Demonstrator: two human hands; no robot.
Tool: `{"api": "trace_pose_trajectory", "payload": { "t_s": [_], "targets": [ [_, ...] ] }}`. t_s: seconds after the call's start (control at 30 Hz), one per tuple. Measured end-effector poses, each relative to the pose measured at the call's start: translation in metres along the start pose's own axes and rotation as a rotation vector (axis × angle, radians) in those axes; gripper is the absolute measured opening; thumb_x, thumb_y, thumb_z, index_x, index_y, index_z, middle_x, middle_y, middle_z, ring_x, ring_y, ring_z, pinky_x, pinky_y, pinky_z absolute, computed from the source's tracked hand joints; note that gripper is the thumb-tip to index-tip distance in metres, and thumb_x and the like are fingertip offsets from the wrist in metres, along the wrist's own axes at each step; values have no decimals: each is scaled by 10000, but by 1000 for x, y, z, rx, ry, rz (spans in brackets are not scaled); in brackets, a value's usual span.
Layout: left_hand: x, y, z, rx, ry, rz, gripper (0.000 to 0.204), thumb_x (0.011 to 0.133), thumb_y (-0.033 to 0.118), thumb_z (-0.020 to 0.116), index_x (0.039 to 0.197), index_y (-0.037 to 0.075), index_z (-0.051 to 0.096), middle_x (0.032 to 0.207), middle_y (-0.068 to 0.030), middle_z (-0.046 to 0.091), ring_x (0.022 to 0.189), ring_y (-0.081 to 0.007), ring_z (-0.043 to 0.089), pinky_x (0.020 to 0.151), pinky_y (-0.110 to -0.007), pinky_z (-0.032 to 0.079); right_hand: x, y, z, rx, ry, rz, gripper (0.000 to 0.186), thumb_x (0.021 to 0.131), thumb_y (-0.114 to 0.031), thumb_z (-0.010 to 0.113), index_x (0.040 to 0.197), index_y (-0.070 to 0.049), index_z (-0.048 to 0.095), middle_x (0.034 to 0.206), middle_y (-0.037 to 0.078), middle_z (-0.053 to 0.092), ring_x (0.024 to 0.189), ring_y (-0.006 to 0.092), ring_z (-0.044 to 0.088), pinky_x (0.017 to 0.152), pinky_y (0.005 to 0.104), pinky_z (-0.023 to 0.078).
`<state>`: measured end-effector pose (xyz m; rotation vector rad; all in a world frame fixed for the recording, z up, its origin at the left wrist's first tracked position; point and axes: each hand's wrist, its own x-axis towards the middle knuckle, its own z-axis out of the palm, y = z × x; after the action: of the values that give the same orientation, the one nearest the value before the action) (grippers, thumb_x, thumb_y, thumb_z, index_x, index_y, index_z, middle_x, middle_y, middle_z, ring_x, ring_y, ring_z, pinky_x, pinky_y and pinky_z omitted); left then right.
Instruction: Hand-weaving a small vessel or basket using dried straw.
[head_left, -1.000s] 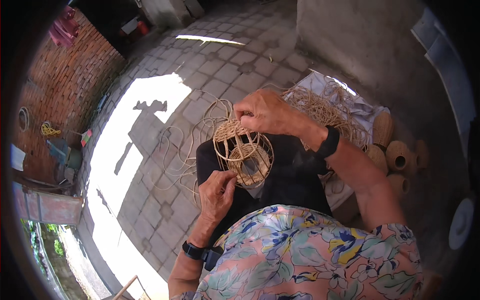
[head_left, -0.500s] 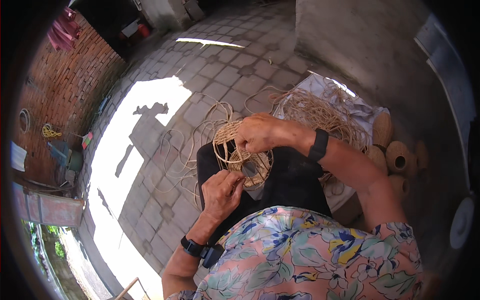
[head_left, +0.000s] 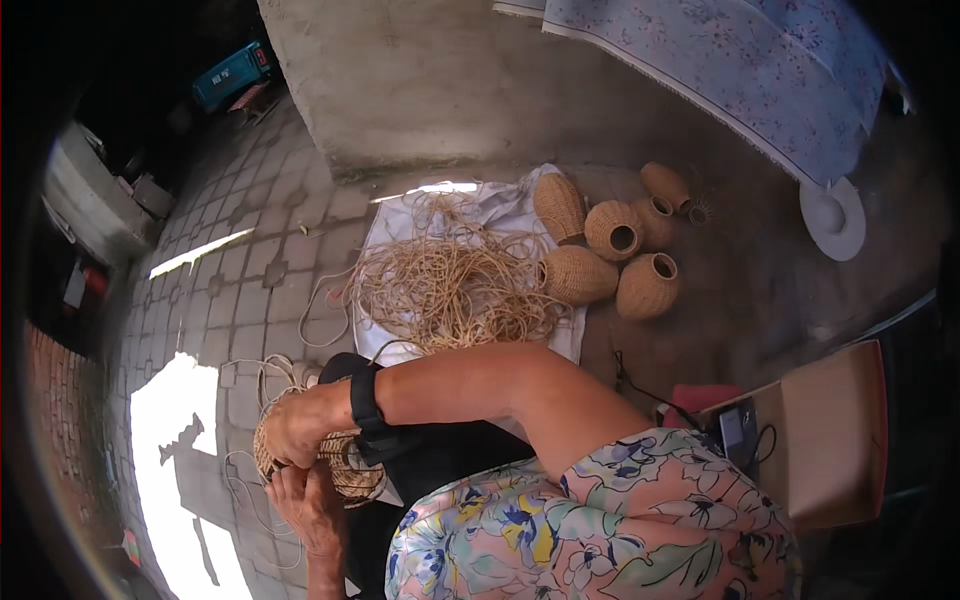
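A partly woven straw basket (head_left: 363, 482) with open spokes rests over my dark-trousered lap. My right hand (head_left: 298, 425) is closed on its woven side, the fingertips largely hidden by the hand itself. Just below it, my left hand (head_left: 308, 505) has its bent fingers pressed to the basket, close under the right one. Loose straw cords trail over the paving around both hands. Beside my knees, a large tangle of cord (head_left: 455, 290) lies on a white sheet (head_left: 390, 225).
Several woven vase-shaped baskets (head_left: 645, 290) lie right of the cord. A white hat (head_left: 832, 222) is below a hanging floral cloth (head_left: 710, 70). An open cardboard box (head_left: 830, 430) with a small device (head_left: 738, 425) is at my right. A concrete wall (head_left: 420, 90) stands ahead; a teal object (head_left: 228, 75) sits farther back.
The view has swung right, bringing the baskets, box and hanging cloth into sight. My hands and the basket appear farther left and lower, and the hands are closer together.
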<state>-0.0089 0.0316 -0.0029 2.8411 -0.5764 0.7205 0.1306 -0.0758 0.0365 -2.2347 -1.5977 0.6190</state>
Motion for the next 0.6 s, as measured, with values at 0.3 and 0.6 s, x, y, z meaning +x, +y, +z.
{"api": "trace_pose_trajectory", "payload": {
  "t_s": [0.3,0.6],
  "targets": [
    [-7,10,-15,-212,42,74,302,717,-103,633,967,63,665,831,-98,554,749,-297,519,678,-413,420,-36,5,29,-12,708,-175,174,596,-74,680,727,40,676,699,211,648,692,367,668,641,435,534],
    [-6,26,-37,-380,-28,86,263,745,-90,637,972,40,661,804,-105,593,732,-299,547,671,-396,434,-39,1,56,66,712,-251,155,630,-114,701,734,-11,652,650,168,625,612,351,635,529,436,480]
  ]
}}
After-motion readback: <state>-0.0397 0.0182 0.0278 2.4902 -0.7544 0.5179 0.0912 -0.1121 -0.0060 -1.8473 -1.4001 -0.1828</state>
